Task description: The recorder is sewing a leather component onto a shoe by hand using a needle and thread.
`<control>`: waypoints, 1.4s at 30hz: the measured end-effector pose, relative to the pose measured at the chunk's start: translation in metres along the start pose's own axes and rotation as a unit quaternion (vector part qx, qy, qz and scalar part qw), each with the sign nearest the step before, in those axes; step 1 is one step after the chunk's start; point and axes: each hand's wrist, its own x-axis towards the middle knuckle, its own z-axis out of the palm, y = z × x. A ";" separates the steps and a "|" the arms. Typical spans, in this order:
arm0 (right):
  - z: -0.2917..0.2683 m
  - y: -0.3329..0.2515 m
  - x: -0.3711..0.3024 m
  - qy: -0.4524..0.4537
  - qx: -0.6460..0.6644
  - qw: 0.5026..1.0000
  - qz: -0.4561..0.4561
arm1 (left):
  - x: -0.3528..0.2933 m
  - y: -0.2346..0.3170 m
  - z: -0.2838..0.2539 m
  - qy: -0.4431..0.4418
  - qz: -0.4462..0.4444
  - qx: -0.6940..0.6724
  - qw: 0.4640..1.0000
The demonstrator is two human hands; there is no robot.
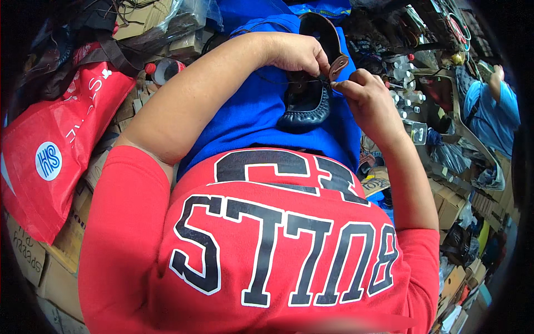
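Note:
A black leather shoe (305, 114) with a gathered, stitched toe lies on the blue cloth over my lap, toe toward me. Its raised flap (337, 68) shows a brown inner side with small holes. My left hand (302, 54) reaches across from the left, fingers closed on the shoe's opening beside that flap. Just below the flap, my right hand (366, 93) is closed in a pinch of thumb and forefinger. A thin dark thread (275, 82) crosses the shoe toward this pinch. The exact grip of both hands is partly hidden by the fingers.
A red bag (67, 139) leans at the left among cardboard pieces (60, 284). Several clear bottles (405, 83) stand beyond my right forearm. At the far right, a person in a light blue garment (495, 111) sits near piled plastic bags.

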 end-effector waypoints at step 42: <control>-0.024 0.056 -0.078 0.197 0.852 0.484 0.031 | -0.141 0.018 0.013 0.164 -0.142 0.037 0.975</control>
